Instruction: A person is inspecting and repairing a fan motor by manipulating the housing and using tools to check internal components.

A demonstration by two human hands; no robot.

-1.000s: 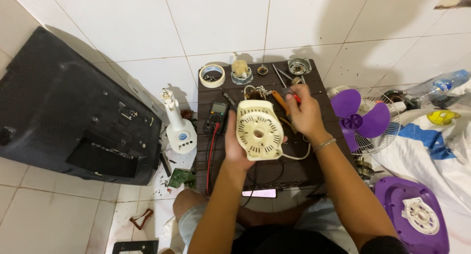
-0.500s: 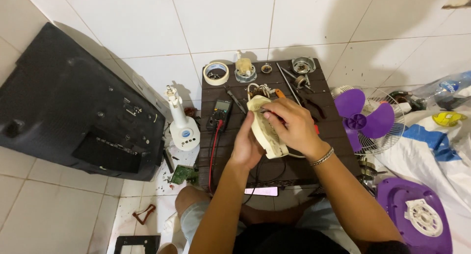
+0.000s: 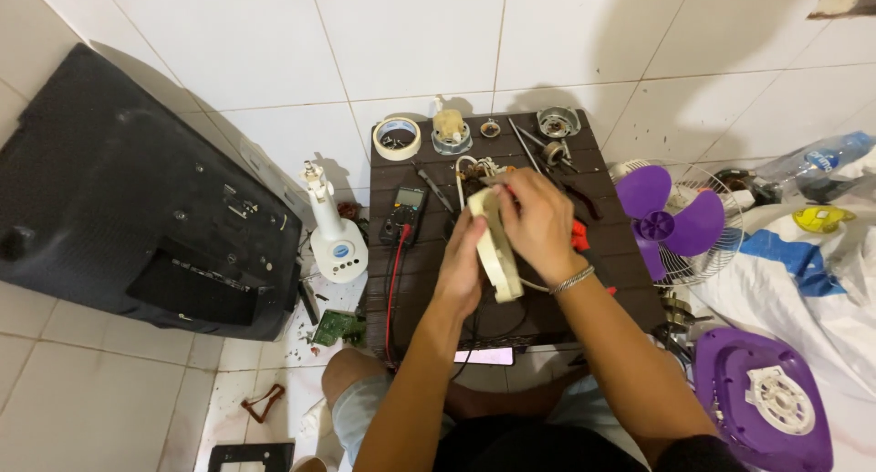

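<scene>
Left hand [image 3: 461,262]: I see the forearm rising from the bottom centre of the frame, wrist straight, fingers wrapped in a closed grip round the left edge of the cream fan housing [image 3: 497,248].

Right hand [image 3: 540,221]: forearm entering from lower right, a metal bangle [image 3: 573,280] at the wrist; palm laid over the housing's upper right side, fingers curled shut on it.

Cream fan housing: moulded plastic, rounded, smooth, held on edge just above the middle of the desk [image 3: 630,280], at frame centre. A white cord trails from under it.

Desk: low, dark brown, slatted boards.

Multimeter [image 3: 406,212]: dark, boxy, with a grey screen, left of the hands on the desk; a red lead [image 3: 392,290] runs down from it.

Tape roll [image 3: 398,138]: pale ring, flat, at the desk's upper left corner.

Metal motor parts [image 3: 557,123]: round, grey, dull shine, at the desk's upper right.

White fan stand [image 3: 333,239]: glossy plastic post on a round base, on the tiled floor left of the desk.

Black television back [image 3: 137,207]: large matt panel, left of frame.

Purple fan blade [image 3: 662,217]: three glossy lobes lying in a wire grille, right of the desk.

Purple base cover [image 3: 762,399]: rounded plastic, white hub, lower right corner.
</scene>
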